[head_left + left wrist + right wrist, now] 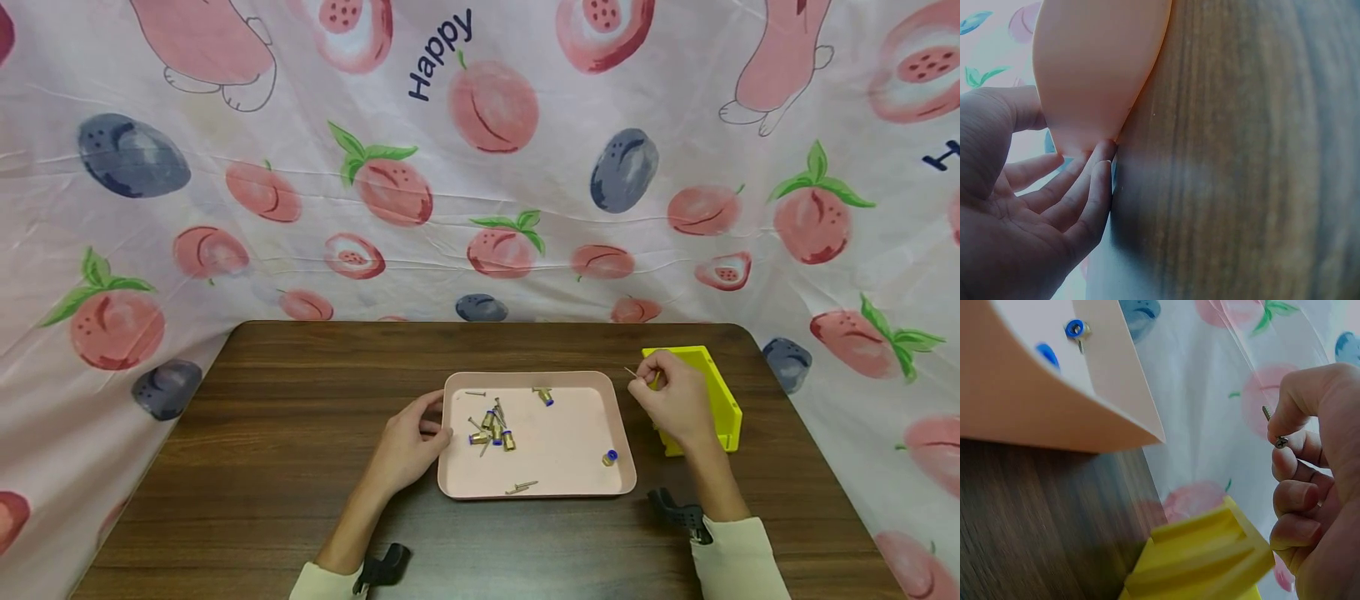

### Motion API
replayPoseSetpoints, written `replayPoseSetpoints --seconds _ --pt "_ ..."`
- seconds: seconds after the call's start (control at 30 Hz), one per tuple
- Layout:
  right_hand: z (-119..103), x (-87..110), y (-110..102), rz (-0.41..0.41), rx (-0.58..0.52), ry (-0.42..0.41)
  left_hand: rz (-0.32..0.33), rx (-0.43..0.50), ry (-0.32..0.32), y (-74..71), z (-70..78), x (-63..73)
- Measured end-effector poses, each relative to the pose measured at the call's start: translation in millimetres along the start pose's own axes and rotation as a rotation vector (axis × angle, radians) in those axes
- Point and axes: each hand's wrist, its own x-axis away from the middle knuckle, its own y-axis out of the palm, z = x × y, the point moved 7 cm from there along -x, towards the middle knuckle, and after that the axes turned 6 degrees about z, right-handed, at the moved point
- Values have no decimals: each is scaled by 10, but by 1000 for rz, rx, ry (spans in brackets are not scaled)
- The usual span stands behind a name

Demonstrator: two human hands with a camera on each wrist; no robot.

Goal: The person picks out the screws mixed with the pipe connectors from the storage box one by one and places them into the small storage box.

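In the head view, my right hand [672, 396] pinches a small screw [631, 372] between thumb and fingertips, in front of the yellow bin [722, 400]. From the right wrist, the screw's cross-slotted head [1281, 442] and threaded end show at the fingertips. My left hand [411, 442] holds the left side of the pink tray [555, 492], thumb at the rim and fingers against the outer wall in the left wrist view. Inside the tray, brass fittings with blue collars [509, 441] and loose screws [476, 393] lie clustered left of centre. Another fitting [609, 457] sits near the right wall.
A dark wooden table [300, 417] carries the tray and the bin, which stands to the tray's right. Behind the table hangs a fruit-patterned cloth [525, 208]. Black camera mounts [384, 567] are strapped at both wrists.
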Motion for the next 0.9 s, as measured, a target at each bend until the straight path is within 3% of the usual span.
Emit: replayPoseSetpoints --seconds 0.33,0.67,0.9 --pt "143 -53 -265 69 61 -23 3 8 -11 13 -16 -2" --pt "392 -43 -497 90 199 38 2 17 -10 10 -19 -8" --pt "555 -11 -608 69 307 131 2 11 -15 8 -27 -7"
